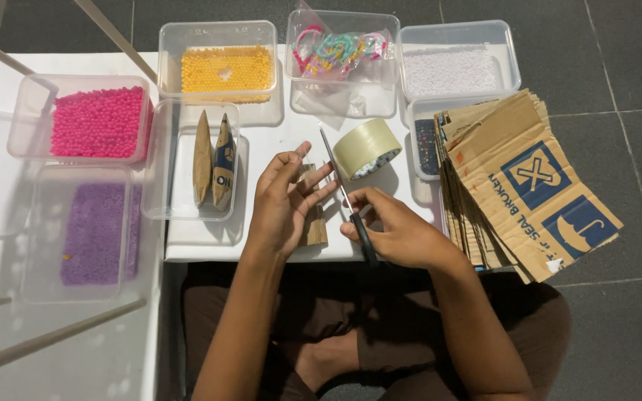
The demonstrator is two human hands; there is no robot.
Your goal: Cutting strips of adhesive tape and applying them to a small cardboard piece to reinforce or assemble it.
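Seated at a low white counter (276,141), I hold a small piece of brown cardboard (312,223) under my left hand (284,204), at the centre of the frame; the fingers are spread nearly flat and only loosely curled, pinning the piece rather than gripping it, and most of it is hidden beneath the palm. My right hand (399,230), just right of centre, is closed around the dark handles of a pair of scissors (343,189). The blades run up and slightly left from that hand, their long axis close to vertical in the frame, and pass just beside the fingertips of my left hand and the right edge of the cardboard piece. How far the blades are parted I cannot tell. The cardboard piece lies immediately left of the blades, nearer my left hand than my right. Just above the scissor tip a roll of clear tape (367,147) stands tilted on the counter. At the right of the frame a thick stack of flattened cardboard sheets (514,178) fans out over the counter's edge. Clear plastic tubs line the upper and left parts of the frame: pink beads (99,122), yellow beads (226,70), white beads (451,70), purple beads (96,232), colourful bracelets (339,48), and one tub with two pointed cardboard shapes (212,160).
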